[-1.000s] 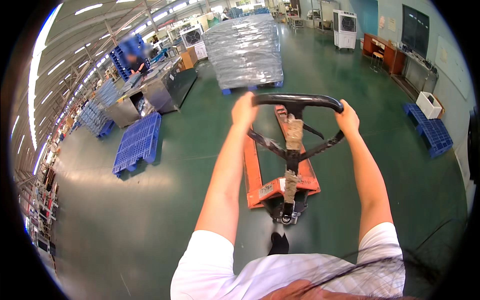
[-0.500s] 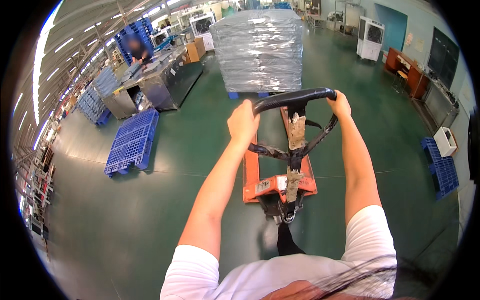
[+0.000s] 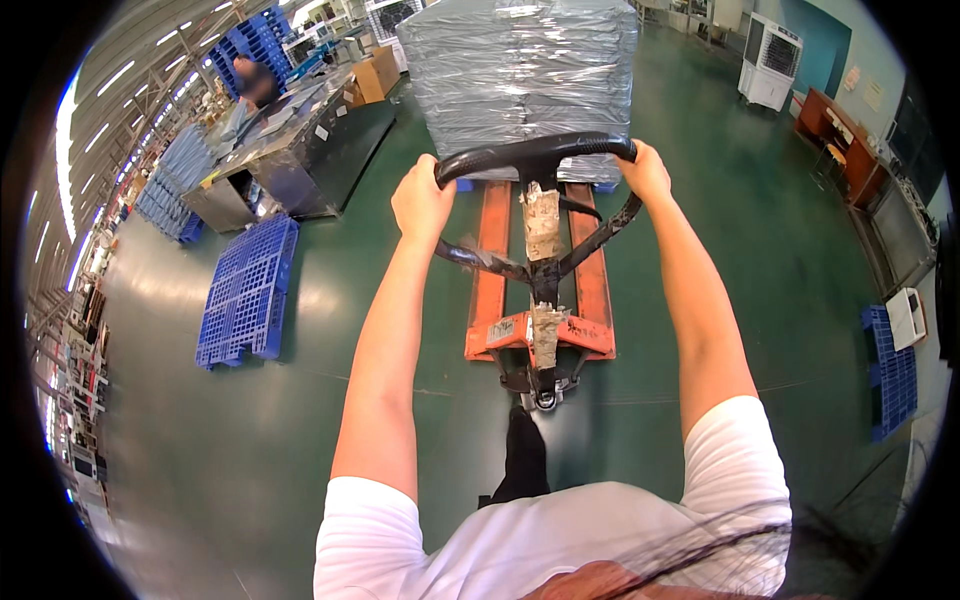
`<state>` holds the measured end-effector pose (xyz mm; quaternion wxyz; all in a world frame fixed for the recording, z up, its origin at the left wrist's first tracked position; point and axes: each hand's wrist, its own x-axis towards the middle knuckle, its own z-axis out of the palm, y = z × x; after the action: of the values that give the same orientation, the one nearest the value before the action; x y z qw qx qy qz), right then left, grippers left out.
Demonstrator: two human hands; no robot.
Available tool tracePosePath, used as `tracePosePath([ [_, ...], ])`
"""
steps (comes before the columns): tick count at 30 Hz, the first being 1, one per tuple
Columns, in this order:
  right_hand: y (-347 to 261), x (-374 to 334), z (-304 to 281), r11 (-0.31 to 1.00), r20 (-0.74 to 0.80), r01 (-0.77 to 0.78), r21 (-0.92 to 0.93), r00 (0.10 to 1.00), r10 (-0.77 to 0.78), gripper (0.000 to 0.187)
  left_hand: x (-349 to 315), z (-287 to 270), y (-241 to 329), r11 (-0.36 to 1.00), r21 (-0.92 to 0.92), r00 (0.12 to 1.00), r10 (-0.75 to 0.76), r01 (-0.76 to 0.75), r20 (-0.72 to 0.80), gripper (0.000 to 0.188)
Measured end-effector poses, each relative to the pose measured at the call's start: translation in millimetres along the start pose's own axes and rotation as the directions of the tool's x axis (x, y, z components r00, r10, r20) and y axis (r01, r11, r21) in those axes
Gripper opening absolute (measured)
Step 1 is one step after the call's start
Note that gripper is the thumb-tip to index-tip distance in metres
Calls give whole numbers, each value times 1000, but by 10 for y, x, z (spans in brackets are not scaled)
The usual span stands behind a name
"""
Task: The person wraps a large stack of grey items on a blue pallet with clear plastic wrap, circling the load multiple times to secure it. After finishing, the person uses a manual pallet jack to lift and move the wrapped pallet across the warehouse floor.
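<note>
Both my hands grip the black looped handle (image 3: pixel 538 150) of an orange pallet jack (image 3: pixel 488 290). My left hand (image 3: pixel 421 203) is closed round the handle's left end, and my right hand (image 3: pixel 646 170) round its right end. Worn tan tape (image 3: pixel 541 225) wraps the handle's stem. The jack's two forks point away from me, with their far ends at the base of a tall stack wrapped in clear film (image 3: pixel 520 75). That stack rests on a blue pallet, mostly hidden behind the handle and forks; whether the forks are inside it I cannot tell.
A blue pallet (image 3: pixel 248 290) lies on the green floor at left, before a metal workbench (image 3: pixel 300 170) where a person (image 3: pixel 258 85) stands. Another blue pallet (image 3: pixel 893 375) lies at far right. Beyond are a white air cooler (image 3: pixel 770 62) and a brown desk (image 3: pixel 838 140).
I have moved forward with the pallet jack, and the wrapped stack is nearer. The forks have lined up straighter with it. Both hands keep their hold on the handle.
</note>
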<state>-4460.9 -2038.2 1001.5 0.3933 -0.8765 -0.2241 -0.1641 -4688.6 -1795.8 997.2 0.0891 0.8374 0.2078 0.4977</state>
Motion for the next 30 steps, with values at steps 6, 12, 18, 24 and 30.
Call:
tracePosePath([
  [6, -2071, -770, 1263, 1000, -83, 25, 10, 996, -24, 27, 516, -1273, -2207, 999, -49, 999, 24, -23, 32, 22],
  [12, -3979, -1595, 2473, 1000, -187, 25, -13, 982, -27, 26, 917, -2184, -4323, 998, -47, 996, 41, -38, 77, 25],
  [18, -5832, -2151, 3614, 1000, -213, -16, -22, 977, 11, 28, 1386, -3130, -6253, 993, -92, 997, 75, -73, 17, 25],
  [24, -7787, -2797, 4844, 999, -228, -42, -30, 973, 34, 25, 1779, -4162, -8332, 976, -211, 996, 61, -48, 58, 24],
  [30, -9043, -3963, 5400, 998, -283, 65, -7, 957, -65, 20, 1660, -5110, -9711, 891, -429, 988, 120, -150, -96, 25],
])
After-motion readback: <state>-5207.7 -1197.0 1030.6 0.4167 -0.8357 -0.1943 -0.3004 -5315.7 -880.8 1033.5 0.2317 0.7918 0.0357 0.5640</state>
